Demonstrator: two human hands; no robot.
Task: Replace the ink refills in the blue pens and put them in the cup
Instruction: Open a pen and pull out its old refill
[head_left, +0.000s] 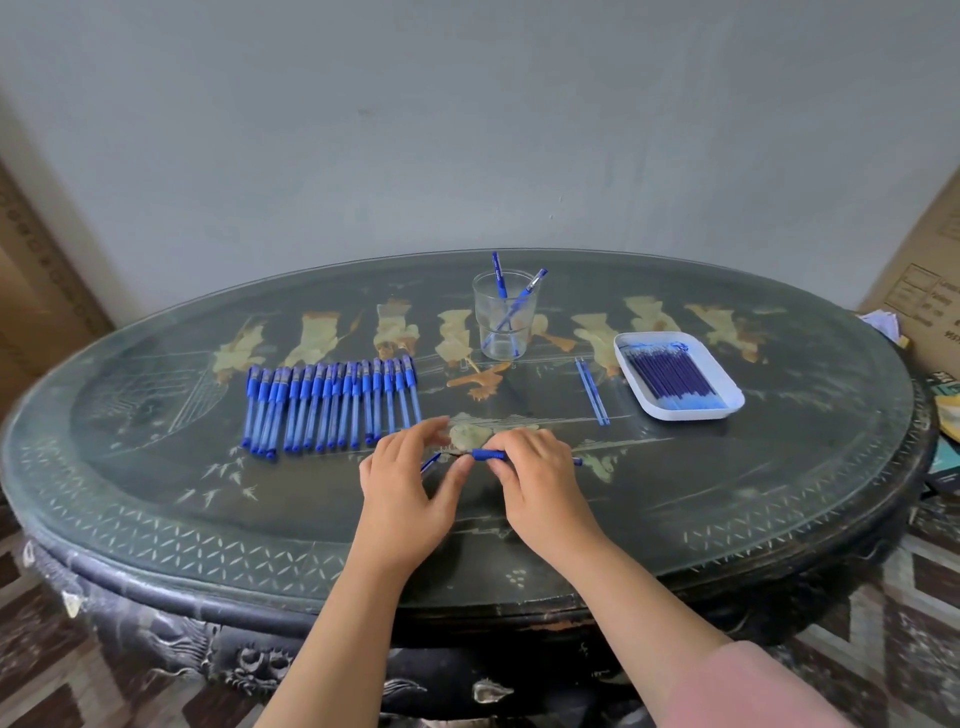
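Two hands meet over the near middle of the dark oval glass-topped table (727, 519), holding one blue plastic pen (488, 455) level. Your left hand (410, 483) pinches its barrel end; your right hand (540, 483) curls its fingers tight round the ribbed grip. You appear to be twisting the pen open or closed; which is unclear. Next, reach right to the white tray of refills (691, 413), or back to the clear cup (483, 312) holding two pens.

left hand (410, 488): palm down, our fingers loosely curled, thumb pressed to the pen (488, 455)
right hand (540, 483): palm down too, fingertips pinching the same pen
arms: left forearm (332, 634) and right forearm (639, 603) bare, angled inward
sleeve (753, 686): pink, right arm only
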